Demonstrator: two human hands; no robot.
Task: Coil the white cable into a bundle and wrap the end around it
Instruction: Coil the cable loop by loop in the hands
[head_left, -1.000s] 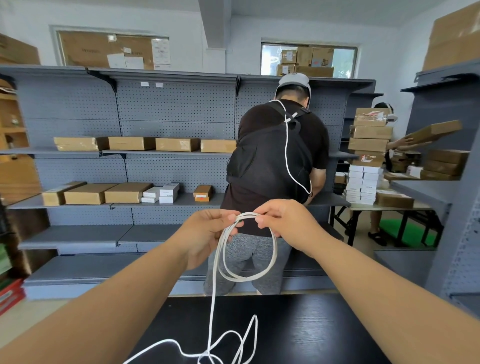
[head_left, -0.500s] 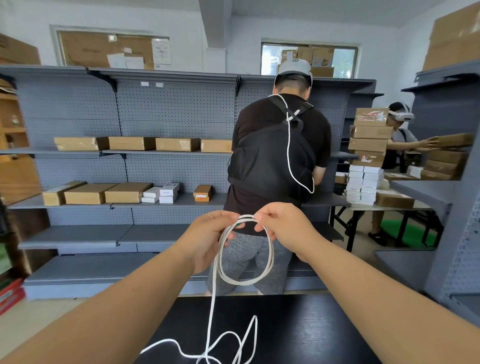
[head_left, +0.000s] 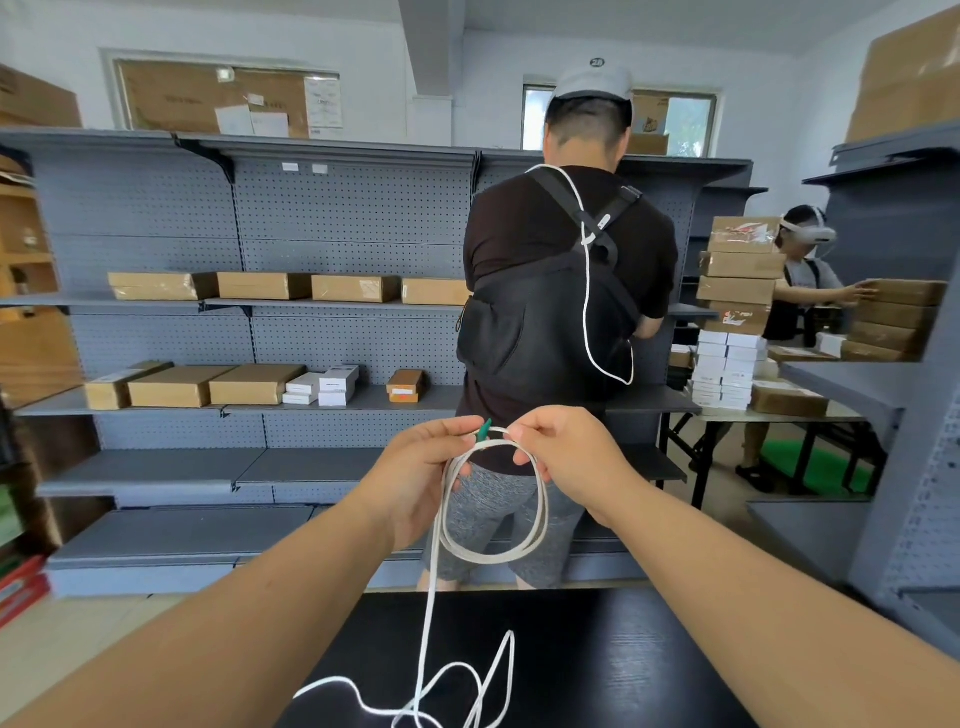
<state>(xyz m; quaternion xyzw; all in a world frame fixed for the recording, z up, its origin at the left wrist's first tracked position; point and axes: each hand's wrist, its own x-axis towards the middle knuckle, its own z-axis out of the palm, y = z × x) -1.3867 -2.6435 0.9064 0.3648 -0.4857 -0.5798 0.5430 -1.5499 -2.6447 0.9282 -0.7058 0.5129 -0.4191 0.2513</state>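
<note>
Cable (head_left: 488, 560) midair between left hand (head_left: 421, 478), right hand (head_left: 566, 457)

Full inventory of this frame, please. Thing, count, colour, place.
cable: 1, white, coil held between both hands, tail trailing down onto the table
cable tip: 1, green, top of coil
table: 1, black, bottom centre
shelving: several units, grey, back wall and right
brown boxes: many, on shelves, stacked at right, on top of units
white boxes: many, stacked at right; a few on left shelf
person in black: 1, centre, back turned
person with headset: 1, right, reaching for boxes
mat: 1, green, floor right
left hand: fingers pinch coil top
right hand: fingers pinch coil top
</note>
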